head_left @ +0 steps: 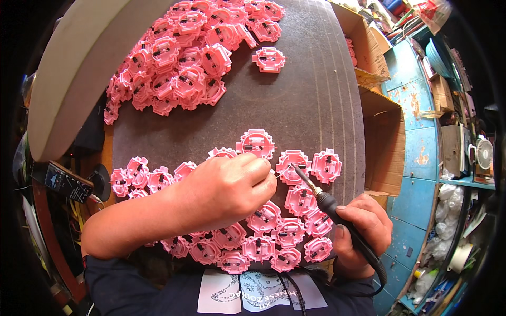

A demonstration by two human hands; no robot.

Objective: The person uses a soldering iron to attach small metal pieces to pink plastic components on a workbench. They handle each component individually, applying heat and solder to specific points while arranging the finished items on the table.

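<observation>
Pink plastic housings (pixel 259 247) (too many to count), notched and rounded, lie around one soldering iron (pixel 328 203), one heap (pixel 179 68) beyond it. The right hand (pixel 366 229) pinches the iron between thumb and fingers; left of it, the left hand (pixel 232 181) curls its fingers together, their hold hidden. Right of it stand two cardboard boxes (pixel 383 150); below, lettering marks one dark shirt (pixel 137 287).

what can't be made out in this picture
Head view, all four:
Left hand: its fingertips and anything they hold, hidden behind its knuckles.
Some pink parts: partly covered by the left forearm.
Pink pile: cut by the upper edge, partly behind the pale curved panel.
Soldering iron: whether its tip touches the pink part beneath, too small to tell.
</observation>
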